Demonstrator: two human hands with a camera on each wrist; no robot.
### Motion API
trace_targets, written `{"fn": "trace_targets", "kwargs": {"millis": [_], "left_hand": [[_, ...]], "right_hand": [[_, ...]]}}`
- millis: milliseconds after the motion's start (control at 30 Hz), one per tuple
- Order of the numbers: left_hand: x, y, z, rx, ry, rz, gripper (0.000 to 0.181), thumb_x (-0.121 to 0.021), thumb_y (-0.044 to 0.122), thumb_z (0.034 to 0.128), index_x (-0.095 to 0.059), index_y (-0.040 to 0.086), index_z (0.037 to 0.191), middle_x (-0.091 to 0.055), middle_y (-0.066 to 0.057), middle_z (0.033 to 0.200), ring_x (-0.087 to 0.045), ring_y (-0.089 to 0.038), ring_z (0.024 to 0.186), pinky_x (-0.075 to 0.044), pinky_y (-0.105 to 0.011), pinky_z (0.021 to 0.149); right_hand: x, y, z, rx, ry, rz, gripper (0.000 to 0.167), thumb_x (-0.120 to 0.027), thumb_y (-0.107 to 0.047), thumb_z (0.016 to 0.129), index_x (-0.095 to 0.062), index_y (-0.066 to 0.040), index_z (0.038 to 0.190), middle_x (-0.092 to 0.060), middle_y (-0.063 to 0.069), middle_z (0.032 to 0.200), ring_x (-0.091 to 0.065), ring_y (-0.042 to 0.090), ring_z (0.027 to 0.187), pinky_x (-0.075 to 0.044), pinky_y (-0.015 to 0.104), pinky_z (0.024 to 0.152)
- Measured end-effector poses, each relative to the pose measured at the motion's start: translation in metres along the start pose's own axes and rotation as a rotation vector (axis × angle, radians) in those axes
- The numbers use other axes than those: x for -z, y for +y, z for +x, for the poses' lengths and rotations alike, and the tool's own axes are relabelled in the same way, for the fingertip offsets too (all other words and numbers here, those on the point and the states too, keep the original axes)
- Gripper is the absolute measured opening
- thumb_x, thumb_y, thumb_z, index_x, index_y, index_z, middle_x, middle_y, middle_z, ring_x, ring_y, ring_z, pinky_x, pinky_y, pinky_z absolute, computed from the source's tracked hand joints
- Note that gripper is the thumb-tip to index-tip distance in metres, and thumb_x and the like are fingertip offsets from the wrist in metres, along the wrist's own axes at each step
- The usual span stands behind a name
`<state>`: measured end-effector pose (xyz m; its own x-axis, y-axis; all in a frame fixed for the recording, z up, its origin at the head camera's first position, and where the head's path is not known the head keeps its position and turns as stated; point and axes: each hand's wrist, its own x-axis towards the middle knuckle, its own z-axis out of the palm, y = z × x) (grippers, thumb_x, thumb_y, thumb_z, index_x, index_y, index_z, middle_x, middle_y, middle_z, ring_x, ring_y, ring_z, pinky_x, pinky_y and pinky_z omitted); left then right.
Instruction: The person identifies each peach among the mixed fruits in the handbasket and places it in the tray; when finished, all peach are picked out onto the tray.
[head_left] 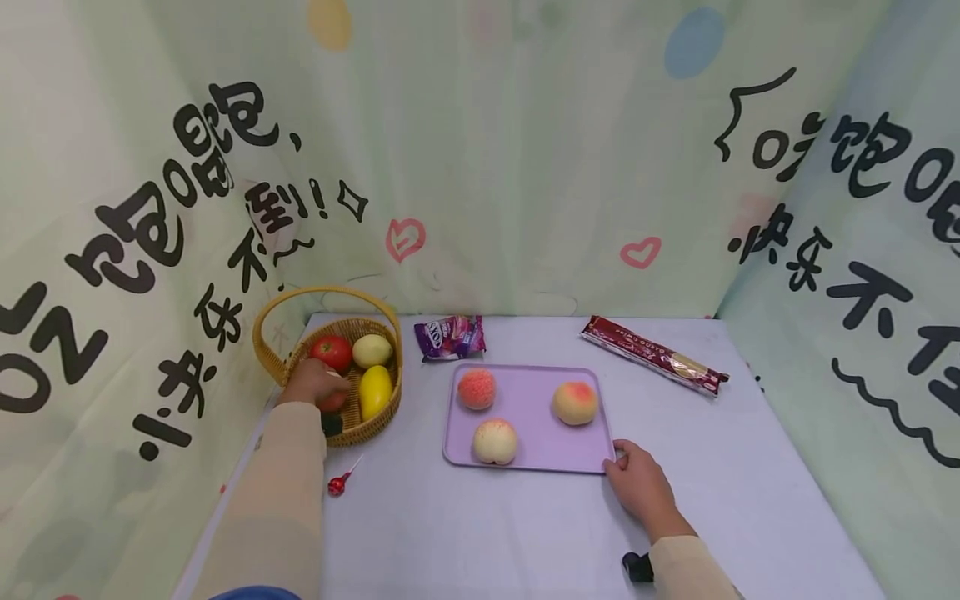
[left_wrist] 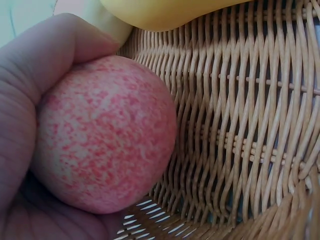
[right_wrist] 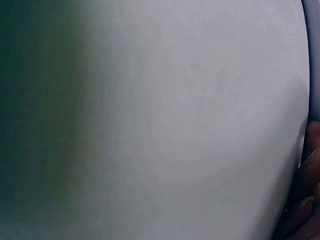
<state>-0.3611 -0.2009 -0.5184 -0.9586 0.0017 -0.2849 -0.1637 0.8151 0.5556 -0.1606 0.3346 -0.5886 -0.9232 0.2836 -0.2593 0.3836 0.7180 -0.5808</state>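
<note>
My left hand (head_left: 317, 385) reaches into a wicker basket (head_left: 367, 432) on the left. In the left wrist view it grips a red-speckled peach (left_wrist: 107, 137) against the palm, beside the woven wall. A tomato (head_left: 332, 353), a pale oval fruit (head_left: 372, 352) and a smooth yellow fruit (head_left: 376, 392) lie in the basket. At the near right corner of a purple tray (head_left: 536, 450), my right hand (head_left: 643, 492) pinches the rim. On the tray are a red peach (head_left: 477, 389), a pale peach (head_left: 495, 442) and a yellow-orange peach (head_left: 575, 403).
A purple snack packet (head_left: 450, 337) lies behind the tray. To the back right is a long dark-red packet (head_left: 652, 354). A red lollipop (head_left: 337, 484) lies in front of the basket, whose handle (head_left: 326, 290) arches upward. Printed curtains (head_left: 510, 167) enclose the white table.
</note>
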Motion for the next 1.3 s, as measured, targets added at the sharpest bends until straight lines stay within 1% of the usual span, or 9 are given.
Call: {"fn": "trace_targets", "kwargs": {"millis": [133,233,367,467,533,667,833,1033,1300], "left_hand": [[0.003,0.004,-0.002,-0.017,0.023,-0.031,0.024,-0.075,0.028,0.0808,-0.064,0.007,0.079,-0.062,-0.005,0.081,-0.057,-0.026,0.082,-0.048,-0.03,0.071],[0.005,0.008,-0.003,-0.026,0.028,-0.016,0.027,-0.075,0.031,0.0808,-0.064,0.006,0.079,-0.062,-0.007,0.082,-0.057,-0.026,0.082,-0.049,-0.032,0.071],[0.009,0.014,-0.003,-0.02,0.019,-0.018,0.041,-0.074,0.036,0.0835,-0.066,0.0,0.101,-0.065,-0.015,0.1,-0.059,-0.029,0.09,-0.053,-0.036,0.079],[0.012,0.018,-0.005,-0.02,0.003,-0.059,0.055,-0.073,0.036,0.0855,-0.061,-0.004,0.121,-0.063,-0.021,0.116,-0.058,-0.033,0.099,-0.053,-0.04,0.086],[0.015,0.021,-0.006,-0.022,0.002,-0.088,0.059,-0.072,0.036,0.0863,-0.058,-0.004,0.128,-0.061,-0.022,0.121,-0.057,-0.033,0.101,-0.052,-0.04,0.087],[0.019,0.028,-0.008,-0.048,0.028,-0.106,0.054,-0.071,0.035,0.0861,-0.06,0.0,0.126,-0.063,-0.021,0.12,-0.058,-0.033,0.101,-0.052,-0.039,0.085],[0.026,0.035,-0.01,-0.059,0.045,-0.131,0.058,-0.071,0.035,0.0865,-0.058,0.001,0.132,-0.061,-0.022,0.126,-0.058,-0.035,0.106,-0.053,-0.042,0.089],[0.033,0.045,-0.017,-0.075,0.045,-0.195,0.059,-0.071,0.031,0.088,-0.056,0.003,0.138,-0.057,-0.024,0.135,-0.056,-0.038,0.114,-0.053,-0.046,0.095],[0.041,0.055,-0.03,-0.103,0.014,-0.266,0.067,-0.071,0.028,0.0898,-0.05,0.004,0.148,-0.053,-0.024,0.142,-0.055,-0.037,0.12,-0.051,-0.044,0.097]], "right_hand": [[0.002,0.002,0.001,0.006,0.0,-0.004,0.052,-0.06,-0.026,0.099,-0.052,0.001,0.142,-0.059,0.007,0.089,-0.053,0.022,0.078,-0.041,0.032,0.065],[0.003,0.004,0.002,0.002,0.0,0.001,0.053,-0.06,-0.027,0.099,-0.051,0.002,0.143,-0.059,0.008,0.09,-0.053,0.022,0.079,-0.041,0.032,0.065],[0.003,0.004,0.0,-0.015,-0.007,0.012,0.053,-0.06,-0.027,0.099,-0.051,0.002,0.143,-0.058,0.009,0.091,-0.053,0.022,0.079,-0.041,0.033,0.065],[0.002,0.004,-0.001,-0.028,-0.018,0.017,0.053,-0.06,-0.026,0.1,-0.05,0.002,0.144,-0.058,0.009,0.091,-0.052,0.022,0.08,-0.042,0.033,0.065],[0.001,0.004,-0.002,-0.034,-0.02,0.017,0.053,-0.06,-0.027,0.1,-0.05,0.001,0.144,-0.058,0.009,0.091,-0.052,0.022,0.08,-0.042,0.033,0.066],[0.001,0.003,-0.002,-0.031,-0.019,0.02,0.053,-0.059,-0.027,0.1,-0.05,0.001,0.144,-0.057,0.009,0.09,-0.052,0.022,0.08,-0.042,0.033,0.066],[0.001,0.003,0.0,-0.019,-0.015,0.021,0.053,-0.06,-0.027,0.1,-0.05,0.002,0.144,-0.057,0.008,0.09,-0.052,0.022,0.079,-0.041,0.033,0.065],[0.001,0.002,0.001,-0.009,-0.012,0.025,0.053,-0.06,-0.027,0.1,-0.05,0.001,0.144,-0.057,0.008,0.089,-0.051,0.022,0.079,-0.04,0.032,0.064],[0.001,0.0,0.002,0.01,-0.003,0.016,0.052,-0.059,-0.026,0.099,-0.051,0.002,0.143,-0.057,0.008,0.089,-0.052,0.022,0.079,-0.04,0.033,0.065]]}}
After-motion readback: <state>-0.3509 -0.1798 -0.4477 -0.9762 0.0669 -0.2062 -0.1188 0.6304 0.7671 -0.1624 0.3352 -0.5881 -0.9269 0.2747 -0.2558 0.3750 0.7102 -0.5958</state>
